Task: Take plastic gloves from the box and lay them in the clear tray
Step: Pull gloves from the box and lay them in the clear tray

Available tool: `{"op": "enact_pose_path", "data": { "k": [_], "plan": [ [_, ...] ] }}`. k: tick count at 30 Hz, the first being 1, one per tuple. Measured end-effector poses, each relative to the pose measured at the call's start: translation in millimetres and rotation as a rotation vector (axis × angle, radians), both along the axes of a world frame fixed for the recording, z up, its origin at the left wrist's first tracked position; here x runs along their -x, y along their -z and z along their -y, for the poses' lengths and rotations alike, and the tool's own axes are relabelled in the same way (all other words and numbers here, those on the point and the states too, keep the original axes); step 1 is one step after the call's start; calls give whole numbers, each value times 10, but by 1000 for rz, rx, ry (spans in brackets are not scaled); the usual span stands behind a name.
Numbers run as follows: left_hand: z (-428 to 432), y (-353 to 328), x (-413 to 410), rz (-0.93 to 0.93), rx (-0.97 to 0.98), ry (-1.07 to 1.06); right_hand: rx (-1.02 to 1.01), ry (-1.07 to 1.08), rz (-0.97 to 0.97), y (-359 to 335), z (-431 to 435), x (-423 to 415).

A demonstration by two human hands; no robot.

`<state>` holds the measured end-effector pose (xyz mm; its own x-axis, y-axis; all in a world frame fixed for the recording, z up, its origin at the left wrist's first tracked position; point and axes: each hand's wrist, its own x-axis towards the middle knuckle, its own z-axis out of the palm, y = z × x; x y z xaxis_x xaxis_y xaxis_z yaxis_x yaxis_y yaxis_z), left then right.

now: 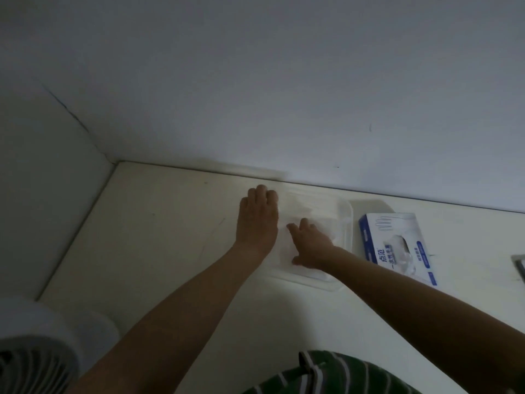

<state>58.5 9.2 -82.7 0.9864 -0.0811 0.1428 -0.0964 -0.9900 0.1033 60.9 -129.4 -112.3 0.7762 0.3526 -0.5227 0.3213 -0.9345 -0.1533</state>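
A clear tray [347, 220] lies on the white table near the wall, with thin plastic gloves [309, 207] spread inside it. My left hand [259, 216] rests at the tray's left edge, its fingers curled over the far corner. My right hand [311, 242] lies flat on the gloves inside the tray, fingers spread and pressing down. The blue and white glove box [397, 245] lies flat just right of the tray, with a glove showing in its opening.
The white table [159, 237] meets walls at the back and on the left. A white fan [42, 351] stands at the lower left. A dark object [519, 265] shows at the right edge. My striped green shirt [326, 373] is at the bottom.
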Motion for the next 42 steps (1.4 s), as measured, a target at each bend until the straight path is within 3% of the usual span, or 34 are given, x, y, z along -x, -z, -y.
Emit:
{"op": "enact_pose_path", "data": {
  "k": [1,3,5,7,20,23,26,30,33,37,42],
  "plan": [
    [18,-8,-3,-9,17,91,19,-8,1,22,-21,6],
    [65,-10,-8,-219,95,170,41,-19,5,47,-36,12],
    [75,78,-22,-542,85,129,42,-20,-10,36,-18,17],
    [17,213,-2,-690,23,75,56,-29,-15,13,20,28],
    [-87,354,-42,-906,-20,-84,125,44,-55,-46,5,51],
    [-73,178,-27,-835,-13,-81,61,-11,-58,-303,7,65],
    [5,-68,-35,-610,-55,-50,-167,-18,104,-656,119,44],
    [309,-380,-66,-345,213,-101,-477,147,264,-1038,602,-12],
    [735,-571,-59,-212,384,-27,-477,317,382,-962,1180,-22],
    [1421,-611,33,-263,493,161,-287,474,281,-637,1884,121],
    [2026,-304,106,-487,367,259,-180,456,197,-284,2165,372]
  ]
}}
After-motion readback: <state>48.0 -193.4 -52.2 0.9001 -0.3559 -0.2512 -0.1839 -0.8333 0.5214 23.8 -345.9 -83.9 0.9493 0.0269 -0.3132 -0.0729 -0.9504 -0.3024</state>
